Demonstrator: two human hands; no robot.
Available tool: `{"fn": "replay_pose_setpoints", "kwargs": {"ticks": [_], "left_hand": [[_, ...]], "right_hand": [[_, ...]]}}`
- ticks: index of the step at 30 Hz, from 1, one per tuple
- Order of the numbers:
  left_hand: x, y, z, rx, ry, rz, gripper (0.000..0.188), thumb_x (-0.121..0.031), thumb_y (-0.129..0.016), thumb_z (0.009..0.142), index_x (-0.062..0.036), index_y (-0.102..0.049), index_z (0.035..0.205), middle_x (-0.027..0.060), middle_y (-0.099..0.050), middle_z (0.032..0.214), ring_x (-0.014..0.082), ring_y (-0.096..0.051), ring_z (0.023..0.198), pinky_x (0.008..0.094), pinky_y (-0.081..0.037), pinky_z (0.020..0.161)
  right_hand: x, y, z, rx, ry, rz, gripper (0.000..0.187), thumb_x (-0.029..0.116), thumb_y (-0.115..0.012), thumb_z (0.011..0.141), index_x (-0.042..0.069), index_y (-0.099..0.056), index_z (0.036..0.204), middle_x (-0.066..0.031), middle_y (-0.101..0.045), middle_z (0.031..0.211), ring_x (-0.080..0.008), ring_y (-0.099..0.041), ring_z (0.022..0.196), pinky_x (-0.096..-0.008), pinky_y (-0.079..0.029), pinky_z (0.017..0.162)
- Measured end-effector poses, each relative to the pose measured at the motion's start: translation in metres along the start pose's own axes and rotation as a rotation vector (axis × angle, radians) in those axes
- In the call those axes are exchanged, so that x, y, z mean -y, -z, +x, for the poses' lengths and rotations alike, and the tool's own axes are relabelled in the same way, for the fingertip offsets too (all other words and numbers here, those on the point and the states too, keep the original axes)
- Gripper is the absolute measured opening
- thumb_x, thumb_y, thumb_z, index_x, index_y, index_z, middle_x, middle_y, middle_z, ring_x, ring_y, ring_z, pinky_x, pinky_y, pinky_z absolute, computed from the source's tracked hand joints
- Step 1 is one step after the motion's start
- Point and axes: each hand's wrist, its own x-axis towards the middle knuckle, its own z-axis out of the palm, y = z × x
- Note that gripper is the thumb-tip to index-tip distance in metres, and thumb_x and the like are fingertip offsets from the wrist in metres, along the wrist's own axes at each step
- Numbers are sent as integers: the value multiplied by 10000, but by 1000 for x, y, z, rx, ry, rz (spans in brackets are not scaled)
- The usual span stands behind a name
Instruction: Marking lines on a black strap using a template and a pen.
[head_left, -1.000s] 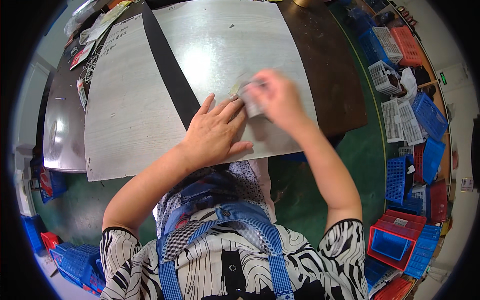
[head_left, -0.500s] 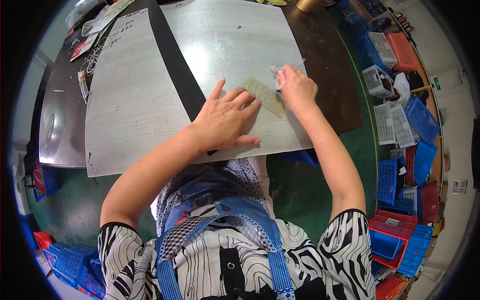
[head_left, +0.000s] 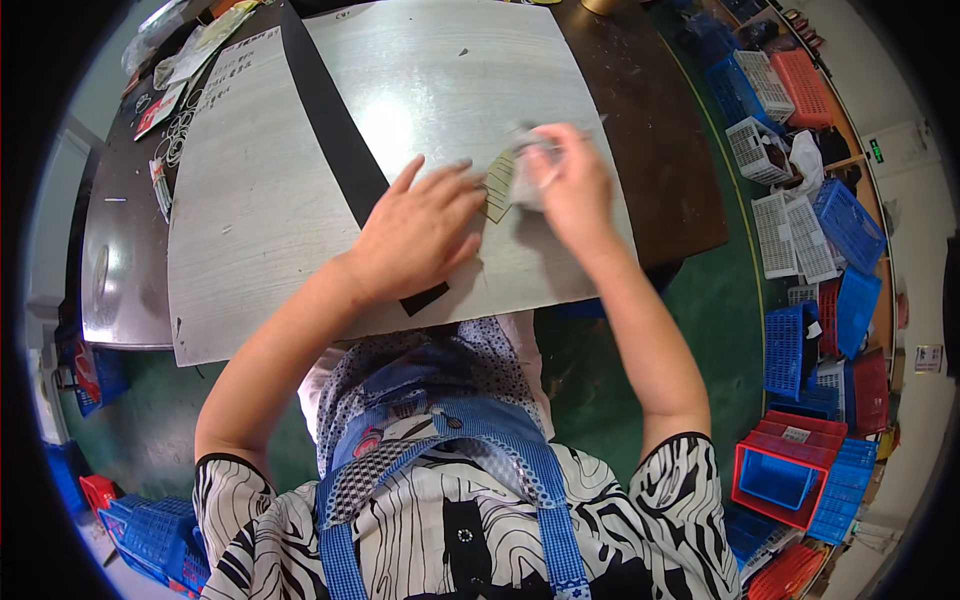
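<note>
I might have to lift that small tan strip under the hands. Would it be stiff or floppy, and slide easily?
The strip looks thin and flat, so probably light and bendable. On the smooth metal sheet it likely slides; the left hand pins it.

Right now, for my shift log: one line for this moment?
left hand: flat on tan strip | right hand: rubbing with grey pad | metal sheet

Right hand [head_left: 568,185] back over yellowish card [head_left: 498,186]
</note>
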Motion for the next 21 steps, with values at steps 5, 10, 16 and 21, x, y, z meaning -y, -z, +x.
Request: {"fn": "replay_pose_setpoints", "kwargs": {"ticks": [5,10,16,21], "left_hand": [[3,3,-5,222,-71,85,739,-579,-524,987,-77,-441,1524,111,-434,1588,264,-379,1492,560,-166,1267],[6,2,-5,243,-71,85,798,-614,-552,958,-93,-423,1548,92,-427,1591,250,-366,1498,569,-158,1270],[5,0,-9,239,-54,15,745,-621,-553,956,-147,-472,1525,84,-435,1563,256,-365,1493,601,-171,1256],[7,-5,-9,134,-96,92,690,-586,-585,952,-133,-527,1470,98,-484,1491,260,-390,1466,619,-210,1235]], "right_hand": [[20,-23,-12,215,108,-375,249,286,-626,984,74,-526,1067,-177,-684,941,-375,-713,830,-509,-556,670],[-40,-3,19,146,9,-538,250,305,-613,997,80,-537,1076,-175,-699,940,-415,-697,805,-540,-533,694],[14,-12,-9,111,22,-194,242,281,-661,972,72,-565,1046,-146,-681,933,-385,-680,813,-499,-542,717],[17,-14,-51,53,273,-325,164,185,-709,918,84,-604,992,-122,-621,895,-352,-646,818,-468,-516,670]]}}
